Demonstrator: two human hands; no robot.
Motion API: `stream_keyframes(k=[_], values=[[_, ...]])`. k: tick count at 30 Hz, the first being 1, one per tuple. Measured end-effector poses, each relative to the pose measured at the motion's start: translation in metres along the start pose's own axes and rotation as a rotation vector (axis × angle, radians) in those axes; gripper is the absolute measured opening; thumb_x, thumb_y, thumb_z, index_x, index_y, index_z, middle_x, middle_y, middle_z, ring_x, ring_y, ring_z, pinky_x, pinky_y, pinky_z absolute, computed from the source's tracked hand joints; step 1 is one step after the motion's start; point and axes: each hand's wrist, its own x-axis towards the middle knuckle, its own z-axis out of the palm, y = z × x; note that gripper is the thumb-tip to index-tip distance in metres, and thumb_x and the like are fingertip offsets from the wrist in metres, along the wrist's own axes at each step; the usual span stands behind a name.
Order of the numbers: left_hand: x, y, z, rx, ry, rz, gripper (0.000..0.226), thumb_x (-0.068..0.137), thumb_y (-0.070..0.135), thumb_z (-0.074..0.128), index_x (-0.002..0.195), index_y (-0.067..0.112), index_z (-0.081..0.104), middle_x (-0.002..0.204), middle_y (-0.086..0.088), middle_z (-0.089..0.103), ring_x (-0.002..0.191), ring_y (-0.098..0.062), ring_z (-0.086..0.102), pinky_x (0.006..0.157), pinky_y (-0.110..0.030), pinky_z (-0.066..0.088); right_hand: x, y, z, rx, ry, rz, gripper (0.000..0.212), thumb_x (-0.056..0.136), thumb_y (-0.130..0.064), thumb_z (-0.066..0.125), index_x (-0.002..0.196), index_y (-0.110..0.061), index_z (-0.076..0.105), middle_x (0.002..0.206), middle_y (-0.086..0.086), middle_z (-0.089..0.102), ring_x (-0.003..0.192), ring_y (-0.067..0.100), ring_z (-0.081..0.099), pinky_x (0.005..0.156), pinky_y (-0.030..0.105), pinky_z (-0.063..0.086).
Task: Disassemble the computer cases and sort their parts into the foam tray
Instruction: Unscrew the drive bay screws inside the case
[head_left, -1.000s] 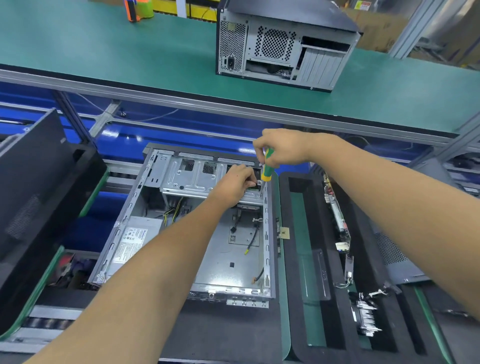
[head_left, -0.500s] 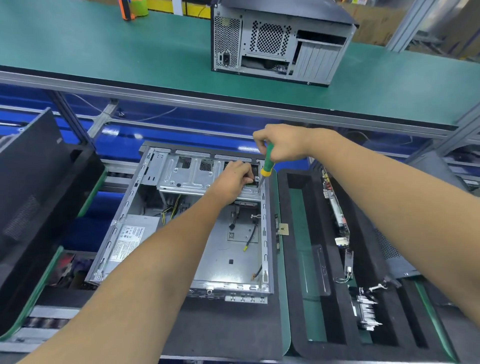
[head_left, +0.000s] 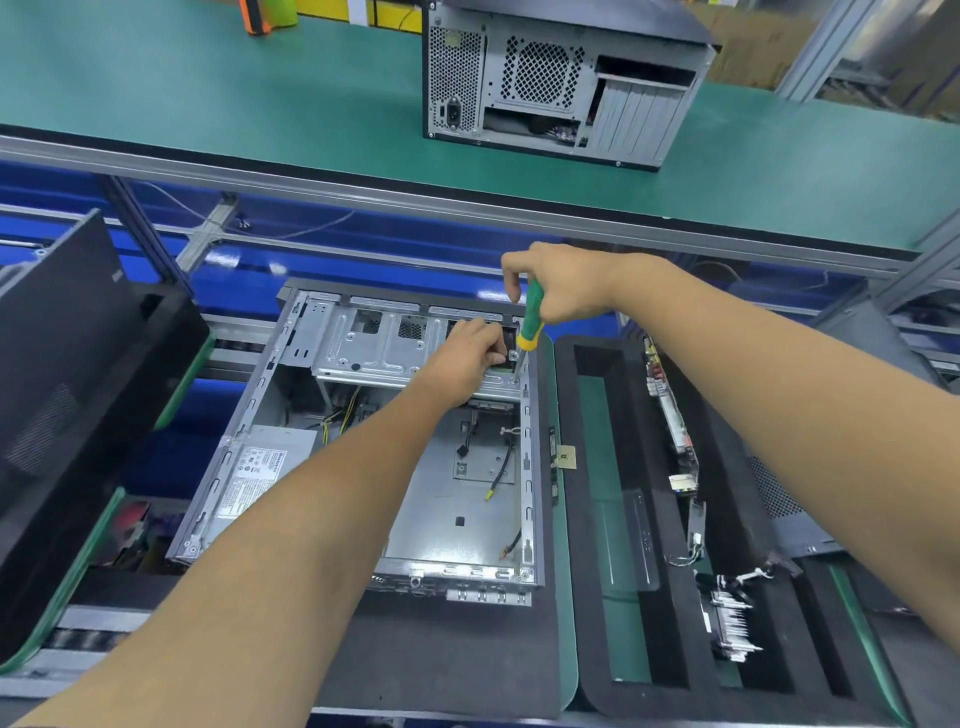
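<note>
Right hand (head_left: 558, 288) grips screwdriver (head_left: 531, 318) beside left hand (head_left: 467, 358).

green shelf (head_left: 208, 104), closed computer case (head_left: 561, 83)

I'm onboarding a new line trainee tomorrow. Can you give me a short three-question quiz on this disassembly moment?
1. True or false: the right hand grips a green and yellow screwdriver over the far right corner of the open case.
2. Where is the left hand?
A. In the foam tray
B. On the drive bracket inside the open case
C. On the closed case on the green bench
3. Fill in: the foam tray lies to the ____ of the open case.

Key: 1 true; 2 B; 3 right.
</note>
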Motion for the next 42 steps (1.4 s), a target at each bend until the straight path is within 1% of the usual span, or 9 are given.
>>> stream_keyframes(k=[4, 8, 12, 19, 22, 27, 30, 36, 42], values=[[-0.001, 0.000, 0.000, 0.014, 0.001, 0.005, 0.004, 0.103, 0.010, 0.057, 0.101, 0.008, 0.060, 0.104, -0.001, 0.051, 0.108, -0.025, 0.044, 0.095, -0.041, 0.042, 0.001, 0.000, -0.002, -0.262, 0.077, 0.082, 0.020, 0.094, -0.045, 0.051, 0.094, -0.025, 0.047, 0.075, -0.001, 0.056, 0.066, 0.019, 0.049, 0.055, 0.034, 0.029], [0.000, -0.002, 0.002, 0.017, 0.010, 0.017, 0.004, 0.102, 0.008, 0.057, 0.101, 0.007, 0.061, 0.104, -0.001, 0.051, 0.107, -0.027, 0.045, 0.095, -0.041, 0.042, 0.003, 0.000, -0.001, -0.237, 0.050, 0.061, 0.003, 0.092, -0.026, 0.048, 0.092, -0.028, 0.047, 0.077, -0.006, 0.054, 0.067, 0.020, 0.047, 0.057, 0.034, 0.029], [0.000, -0.004, 0.003, 0.014, 0.011, 0.029, 0.003, 0.101, 0.006, 0.058, 0.101, 0.007, 0.061, 0.104, -0.003, 0.052, 0.107, -0.027, 0.046, 0.095, -0.041, 0.041, 0.000, -0.001, -0.002, -0.128, -0.015, 0.012, 0.031, 0.081, -0.007, 0.062, 0.106, -0.022, 0.051, 0.092, 0.002, 0.047, 0.065, 0.024, 0.047, 0.053, 0.033, 0.033], [0.002, -0.004, 0.004, 0.011, 0.005, 0.002, 0.003, 0.102, 0.008, 0.057, 0.102, 0.008, 0.060, 0.108, -0.008, 0.056, 0.108, -0.028, 0.045, 0.095, -0.041, 0.041, 0.000, -0.001, -0.004, -0.538, 0.011, 0.194, 0.030, 0.105, -0.042, 0.024, 0.105, -0.023, 0.047, 0.081, 0.001, 0.048, 0.078, 0.023, 0.050, 0.057, 0.035, 0.025], [0.002, -0.005, 0.004, 0.006, -0.001, 0.002, 0.003, 0.102, 0.008, 0.057, 0.101, 0.008, 0.060, 0.108, -0.008, 0.056, 0.108, -0.028, 0.045, 0.095, -0.041, 0.041, 0.001, 0.005, -0.007, -0.323, -0.026, 0.167, 0.009, 0.097, -0.031, 0.045, 0.106, -0.030, 0.046, 0.078, 0.000, 0.054, 0.065, 0.016, 0.047, 0.057, 0.033, 0.028], [0.001, -0.005, 0.004, 0.009, -0.007, 0.004, 0.002, 0.102, 0.009, 0.057, 0.102, 0.009, 0.060, 0.109, -0.006, 0.055, 0.108, -0.026, 0.044, 0.095, -0.039, 0.041, -0.001, 0.005, -0.002, -0.065, -0.042, 0.076, 0.027, 0.081, -0.022, 0.065, 0.102, -0.029, 0.049, 0.074, 0.001, 0.059, 0.064, 0.021, 0.050, 0.054, 0.032, 0.034], [0.001, -0.005, 0.004, 0.002, -0.007, 0.007, 0.003, 0.102, 0.008, 0.057, 0.101, 0.009, 0.059, 0.108, -0.006, 0.055, 0.107, -0.026, 0.044, 0.094, -0.039, 0.041, 0.004, 0.004, 0.000, -0.226, 0.035, 0.117, 0.018, 0.092, -0.049, 0.045, 0.091, -0.031, 0.048, 0.081, -0.002, 0.060, 0.073, 0.019, 0.050, 0.058, 0.035, 0.029], [0.000, -0.004, 0.003, -0.018, -0.002, 0.013, 0.003, 0.100, 0.008, 0.061, 0.101, 0.006, 0.062, 0.106, -0.007, 0.055, 0.107, -0.028, 0.045, 0.096, -0.041, 0.041, 0.001, -0.001, -0.002, -0.148, 0.003, 0.029, 0.029, 0.081, -0.019, 0.057, 0.104, -0.034, 0.048, 0.089, -0.004, 0.051, 0.068, 0.021, 0.051, 0.056, 0.032, 0.032], [-0.002, 0.001, -0.002, -0.153, -0.036, -0.043, 0.023, 0.090, 0.027, 0.078, 0.086, 0.017, 0.057, 0.100, 0.000, 0.059, 0.104, -0.019, 0.045, 0.090, -0.030, 0.039, 0.005, 0.000, 0.004, -0.263, 0.102, 0.064, 0.015, 0.095, -0.046, 0.040, 0.098, -0.032, 0.046, 0.077, -0.003, 0.059, 0.071, 0.016, 0.051, 0.058, 0.036, 0.030]])
